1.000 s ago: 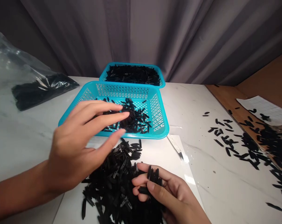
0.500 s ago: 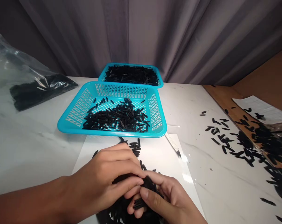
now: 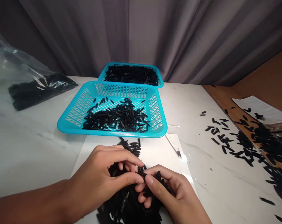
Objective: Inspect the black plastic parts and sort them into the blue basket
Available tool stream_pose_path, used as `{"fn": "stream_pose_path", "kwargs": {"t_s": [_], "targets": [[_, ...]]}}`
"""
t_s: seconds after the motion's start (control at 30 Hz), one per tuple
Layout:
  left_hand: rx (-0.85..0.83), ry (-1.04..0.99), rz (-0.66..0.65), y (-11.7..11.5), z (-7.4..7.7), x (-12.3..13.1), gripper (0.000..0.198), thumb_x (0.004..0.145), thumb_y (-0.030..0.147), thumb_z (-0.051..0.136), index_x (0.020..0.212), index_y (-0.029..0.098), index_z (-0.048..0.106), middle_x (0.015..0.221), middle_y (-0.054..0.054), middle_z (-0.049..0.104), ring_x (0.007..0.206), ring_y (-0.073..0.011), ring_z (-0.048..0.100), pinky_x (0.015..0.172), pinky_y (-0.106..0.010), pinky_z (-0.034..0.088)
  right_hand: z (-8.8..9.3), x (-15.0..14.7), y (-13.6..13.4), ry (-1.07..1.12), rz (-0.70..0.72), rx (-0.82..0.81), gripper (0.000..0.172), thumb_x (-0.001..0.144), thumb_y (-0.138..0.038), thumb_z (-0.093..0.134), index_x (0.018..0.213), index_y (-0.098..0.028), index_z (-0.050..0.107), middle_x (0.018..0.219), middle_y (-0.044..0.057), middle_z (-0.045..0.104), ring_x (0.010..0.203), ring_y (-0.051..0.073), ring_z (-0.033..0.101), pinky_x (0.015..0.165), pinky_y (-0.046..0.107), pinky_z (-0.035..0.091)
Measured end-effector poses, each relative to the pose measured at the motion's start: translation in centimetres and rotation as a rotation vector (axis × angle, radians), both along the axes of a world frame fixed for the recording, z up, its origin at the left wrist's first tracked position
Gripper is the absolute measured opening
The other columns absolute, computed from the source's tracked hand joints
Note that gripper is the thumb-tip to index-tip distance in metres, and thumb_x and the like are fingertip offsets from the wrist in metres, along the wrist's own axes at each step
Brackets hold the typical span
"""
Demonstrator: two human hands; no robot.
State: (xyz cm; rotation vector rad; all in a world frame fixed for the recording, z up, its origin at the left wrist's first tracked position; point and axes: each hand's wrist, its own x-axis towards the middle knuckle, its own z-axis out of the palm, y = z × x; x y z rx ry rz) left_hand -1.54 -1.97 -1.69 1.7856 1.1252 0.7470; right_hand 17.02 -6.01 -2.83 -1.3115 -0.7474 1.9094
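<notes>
My left hand [image 3: 101,180] and my right hand [image 3: 168,193] meet over a heap of small black plastic clips [image 3: 129,205] on a white sheet [image 3: 154,152] at the table's near edge. The left thumb and fingers pinch a black clip between them. The right hand's curled fingers hold a small bunch of black clips, and its thumb touches the left fingertips. Just beyond stands a turquoise basket [image 3: 73,124] with a layer of black clips [image 3: 117,118] in it.
A second turquoise basket [image 3: 163,83] full of black pieces stands behind the first. A clear plastic bag [image 3: 33,88] of black parts lies at the left. Loose black pieces [image 3: 248,149] are scattered at the right, by a brown board [image 3: 224,96] with a gridded sheet [image 3: 264,109].
My left hand came back from over the near basket to the heap and now pinches a clip against my right hand. The right hand stayed over the heap with its bunch.
</notes>
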Motion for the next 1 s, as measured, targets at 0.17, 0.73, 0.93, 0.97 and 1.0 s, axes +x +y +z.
{"fn": "stream_pose_path", "kwargs": {"t_s": [0.17,0.73,0.93,0.97,1.0], "targets": [[0.028,-0.092,-0.024,-0.06,-0.29,0.0,0.016,0.08,0.01,0.075,0.087,0.024,0.077,0.071,0.005,0.072,0.067,-0.0109,0.064,0.064,-0.02,0.048,-0.1,0.0,-0.12,-0.012,0.007,0.009,0.035,0.077,-0.05,0.078,0.078,-0.015,0.075,0.072,0.004,0.073,0.06,0.011,0.064,0.06,0.02,0.052],[-0.207,-0.047,0.076,0.03,-0.16,0.32,0.014,0.076,0.016,0.077,0.079,0.03,0.079,0.066,0.008,0.072,0.062,-0.007,0.063,0.058,-0.014,0.047,0.26,-0.14,0.01,-0.1,-0.038,-0.047,0.039,0.064,-0.049,0.087,0.077,-0.016,0.069,0.063,0.002,0.071,0.057,0.012,0.064,0.06,0.022,0.051],[-0.295,-0.057,0.051,0.13,-0.02,0.22,0.012,0.079,0.019,0.075,0.08,0.03,0.079,0.069,0.007,0.073,0.064,-0.0076,0.064,0.06,-0.014,0.048,-0.02,-0.11,-0.05,-0.004,-0.002,-0.092,0.04,0.065,-0.048,0.087,0.076,-0.016,0.066,0.063,0.001,0.071,0.055,0.009,0.063,0.056,0.018,0.048],[-0.309,-0.055,0.042,0.16,0.06,0.24,0.011,0.081,0.02,0.073,0.081,0.03,0.079,0.07,0.007,0.073,0.065,-0.0078,0.064,0.061,-0.015,0.049,-0.08,-0.06,-0.03,0.012,0.004,-0.096,0.04,0.066,-0.048,0.087,0.076,-0.015,0.065,0.063,0.001,0.071,0.055,0.009,0.063,0.056,0.018,0.048],[-0.318,-0.049,0.037,0.19,0.16,0.26,0.011,0.083,0.022,0.071,0.082,0.029,0.079,0.072,0.007,0.074,0.066,-0.0081,0.065,0.063,-0.015,0.049,-0.11,-0.01,0.0,0.023,0.008,-0.101,0.04,0.066,-0.047,0.087,0.076,-0.015,0.065,0.064,0.002,0.072,0.054,0.009,0.063,0.056,0.018,0.048]]}}
